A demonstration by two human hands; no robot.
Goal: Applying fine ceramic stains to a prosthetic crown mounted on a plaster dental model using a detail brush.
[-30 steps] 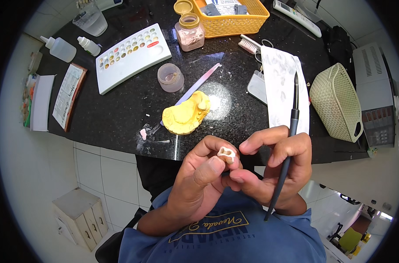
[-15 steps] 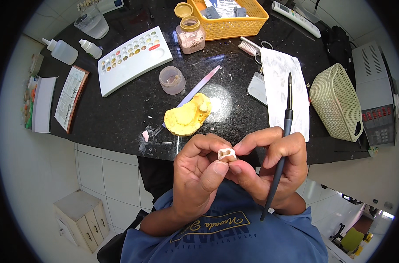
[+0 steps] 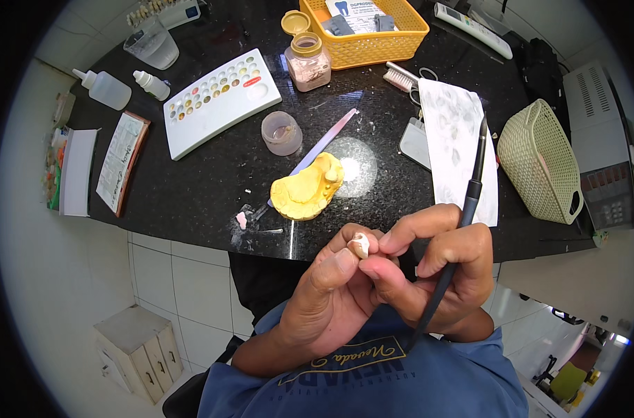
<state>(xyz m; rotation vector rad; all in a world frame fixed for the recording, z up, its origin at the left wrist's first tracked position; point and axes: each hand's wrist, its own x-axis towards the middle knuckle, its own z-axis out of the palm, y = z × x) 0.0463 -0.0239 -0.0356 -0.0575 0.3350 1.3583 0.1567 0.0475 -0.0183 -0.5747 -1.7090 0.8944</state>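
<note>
A small white and tan dental crown (image 3: 359, 245) is pinched between the thumb and forefinger of my left hand (image 3: 324, 289), above my lap near the table edge. My right hand (image 3: 453, 268) has its thumb and forefinger tips close against the crown's right side; whether they touch it I cannot tell. A dark-handled fine brush (image 3: 473, 191) lies across the curled fingers of that hand, its pointed tip up and away from me. Just beyond my left hand stands a yellow plaster dental cast (image 3: 299, 196), resting beside or over a lilac-handled tool (image 3: 325, 143).
Behind the cast are a small cup (image 3: 282, 139), a white stain palette (image 3: 223, 104) and an open jar (image 3: 308, 68). A paper towel (image 3: 463, 153), a phone (image 3: 414, 143) and a woven basket (image 3: 540, 167) lie to the right. Pink residue (image 3: 242, 220) spots the near edge.
The crown has been turned between my fingers, so its hollow openings no longer face up as plainly. Both hands have stayed close together. The whole view has shifted slightly.
</note>
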